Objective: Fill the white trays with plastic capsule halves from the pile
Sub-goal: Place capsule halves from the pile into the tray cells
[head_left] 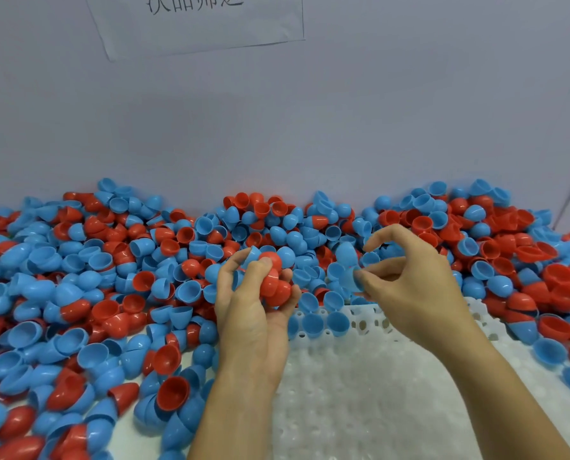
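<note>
- Across the far edge of the white moulded plastic tray [376, 376], only about three blue plastic capsule halves [338, 323] sit in pockets, open side up; every other pocket in view looks unfilled, so the task reads as barely started.
- Left hand [253, 300] grasps a cluster of red plastic capsule halves [275, 283], fingers curled round them, held above the tray's far-left corner; a blue piece seems tucked in behind them, hard to be sure.
- Right hand [413, 280] pinches a single blue capsule half [351, 277] between thumb and forefinger, other fingers arched and free, just over the pile edge next to the tray's far row.
- Judgement: the pinched blue half likely goes into the next free pocket beside the seated ones.
- Mixed pile of red and blue plastic capsule halves [127, 277] spreads from the left edge round the far side to the right, heaped against the pale grey wall [310, 127]; plenty of stock left.
- Many pile pieces are nested or joined red into blue, so they would probably need pulling apart first.
- Loose halves crowd the tray's left, far and right borders, touching its rim; they could spill into pockets or block the far row.
- White paper sheet with dark printed characters [197, 21] is stuck on the wall above, cut off by the frame.
- Only one tray is clearly visible; whether others lie beneath or beside it cannot be told.
</note>
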`<state>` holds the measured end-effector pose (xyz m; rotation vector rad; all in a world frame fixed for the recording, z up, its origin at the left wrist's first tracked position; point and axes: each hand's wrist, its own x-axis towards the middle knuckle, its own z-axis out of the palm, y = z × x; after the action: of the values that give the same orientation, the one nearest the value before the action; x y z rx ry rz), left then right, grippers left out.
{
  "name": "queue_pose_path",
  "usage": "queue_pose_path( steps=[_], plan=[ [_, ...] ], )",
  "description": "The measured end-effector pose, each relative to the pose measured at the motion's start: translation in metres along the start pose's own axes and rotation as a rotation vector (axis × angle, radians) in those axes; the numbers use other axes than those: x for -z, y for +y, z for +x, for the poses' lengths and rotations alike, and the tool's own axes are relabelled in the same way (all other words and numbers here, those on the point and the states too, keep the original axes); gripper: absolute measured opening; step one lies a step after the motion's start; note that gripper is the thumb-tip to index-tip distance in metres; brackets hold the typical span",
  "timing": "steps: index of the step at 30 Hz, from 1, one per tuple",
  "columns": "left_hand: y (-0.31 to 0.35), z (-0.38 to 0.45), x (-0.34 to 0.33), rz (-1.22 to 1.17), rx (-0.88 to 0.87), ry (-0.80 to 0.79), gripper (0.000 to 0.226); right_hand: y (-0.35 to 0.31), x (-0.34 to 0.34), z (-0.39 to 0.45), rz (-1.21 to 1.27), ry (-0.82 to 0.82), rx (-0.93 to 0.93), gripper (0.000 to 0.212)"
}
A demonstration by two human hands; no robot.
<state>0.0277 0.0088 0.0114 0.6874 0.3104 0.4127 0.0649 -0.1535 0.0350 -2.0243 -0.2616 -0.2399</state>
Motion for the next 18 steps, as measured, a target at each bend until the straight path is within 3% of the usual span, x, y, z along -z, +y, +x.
queue_pose_path(
  steps=[14, 18],
  plan=[
    [0.004, -0.003, -0.001, 0.007, 0.019, -0.024, 0.023, 0.015, -0.006, 0.005, -0.753, -0.22, -0.035, 0.007],
    [0.004, -0.004, -0.002, -0.013, 0.045, -0.043, 0.024, 0.017, -0.021, 0.0, -0.903, -0.179, -0.049, 0.007]
  ],
)
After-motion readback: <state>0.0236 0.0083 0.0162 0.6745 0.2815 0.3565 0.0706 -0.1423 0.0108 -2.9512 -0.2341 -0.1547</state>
